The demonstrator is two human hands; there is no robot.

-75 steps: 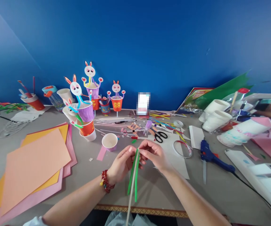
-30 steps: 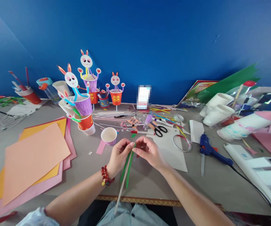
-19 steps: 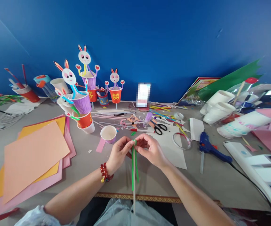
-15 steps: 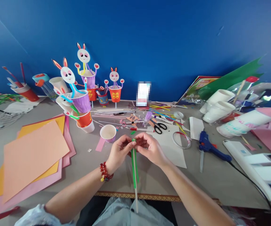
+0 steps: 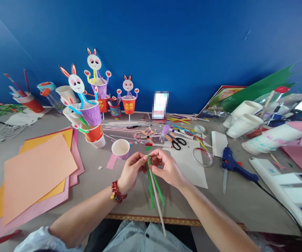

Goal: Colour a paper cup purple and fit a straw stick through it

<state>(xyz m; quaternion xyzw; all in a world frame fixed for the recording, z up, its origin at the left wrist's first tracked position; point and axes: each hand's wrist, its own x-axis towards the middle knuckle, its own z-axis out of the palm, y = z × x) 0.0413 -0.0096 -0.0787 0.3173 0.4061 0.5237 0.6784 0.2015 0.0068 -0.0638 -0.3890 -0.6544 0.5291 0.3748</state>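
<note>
Both hands meet over the front middle of the table. My left hand [image 5: 133, 168] pinches the top of two green strips [image 5: 151, 190], which look like pipe cleaners and hang down spread apart. Between them a pale wooden stick [image 5: 158, 202] slants down toward my lap. My right hand [image 5: 166, 168] is closed at the same top end, its fingers around the stick and strips; exactly which fingertip presses which piece is hidden. Just beyond the hands stands a white paper cup [image 5: 120, 148], with a pink paper strip [image 5: 111, 161] beside it.
Rabbit-faced cup figures [image 5: 91, 113] stand at left behind stacked coloured paper [image 5: 39, 175]. Black-handled scissors [image 5: 178, 142], a tape roll [image 5: 202, 156] and a blue glue gun [image 5: 236, 166] with a cord lie to the right. White rolls [image 5: 244, 124] lean farther right.
The green strips have spread apart at their lower ends. The stick's lower end has swung to the right, while both hands stay at nearly the same place.
</note>
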